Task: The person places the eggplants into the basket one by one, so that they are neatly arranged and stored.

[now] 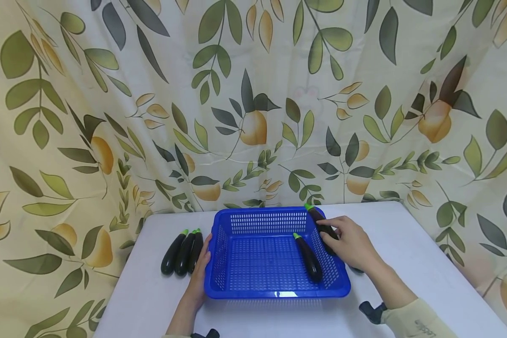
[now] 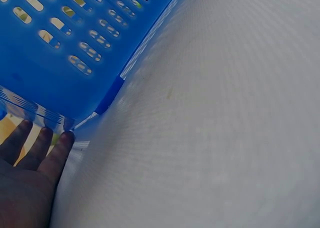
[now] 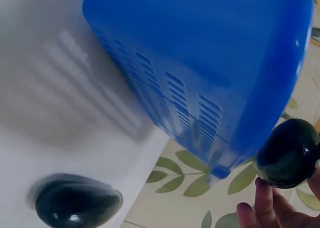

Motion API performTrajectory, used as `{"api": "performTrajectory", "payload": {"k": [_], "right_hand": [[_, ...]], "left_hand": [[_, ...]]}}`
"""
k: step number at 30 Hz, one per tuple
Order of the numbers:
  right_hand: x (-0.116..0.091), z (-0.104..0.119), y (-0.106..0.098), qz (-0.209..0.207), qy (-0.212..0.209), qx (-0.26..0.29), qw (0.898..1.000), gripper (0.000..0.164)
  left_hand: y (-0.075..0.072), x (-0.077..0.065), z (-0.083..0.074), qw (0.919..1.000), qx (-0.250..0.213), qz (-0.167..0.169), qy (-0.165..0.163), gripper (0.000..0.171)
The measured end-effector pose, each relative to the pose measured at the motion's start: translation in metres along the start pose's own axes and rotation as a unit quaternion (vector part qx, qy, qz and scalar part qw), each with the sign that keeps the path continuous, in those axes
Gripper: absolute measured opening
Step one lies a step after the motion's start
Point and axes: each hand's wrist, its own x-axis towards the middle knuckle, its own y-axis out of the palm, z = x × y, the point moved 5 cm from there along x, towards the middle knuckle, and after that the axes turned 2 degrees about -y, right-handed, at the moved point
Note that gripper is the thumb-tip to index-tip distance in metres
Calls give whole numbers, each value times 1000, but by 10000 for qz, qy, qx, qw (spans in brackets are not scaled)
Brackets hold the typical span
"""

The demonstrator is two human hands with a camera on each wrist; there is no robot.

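Note:
A blue plastic basket [image 1: 274,294] with slotted walls stands on the table. My right hand [image 1: 354,241] grips a dark, glossy eggplant [image 1: 327,229] at the basket's right rim, its green tip pointing to the back. A second eggplant [image 1: 309,260] lies inside the basket, towards the right. Outside the left wall, my left hand [image 1: 198,278] touches the basket with extended fingers [image 2: 59,153]. Beyond that hand, three eggplants [image 1: 181,253] lie side by side. One more eggplant [image 3: 77,203] rests on the table right of the basket, mostly hidden in the head view.
The white table [image 1: 148,300] reaches back to a curtain [image 1: 253,126] printed with leaves and fruit. Dark straps or mounts [image 1: 372,311] sit at both wrists.

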Motion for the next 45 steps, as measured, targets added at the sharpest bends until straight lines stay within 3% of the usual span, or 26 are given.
{"api": "performTrajectory", "payload": {"k": [18,45], "right_hand": [[-5,17,21,122,-174,93,9997,30],[-4,24,58,415,-186,-240,9987,31]], "left_hand": [[-1,0,1,10000,-51,-24,-9,51],[-2,1,3,10000,-12,5,-15,51]]}}
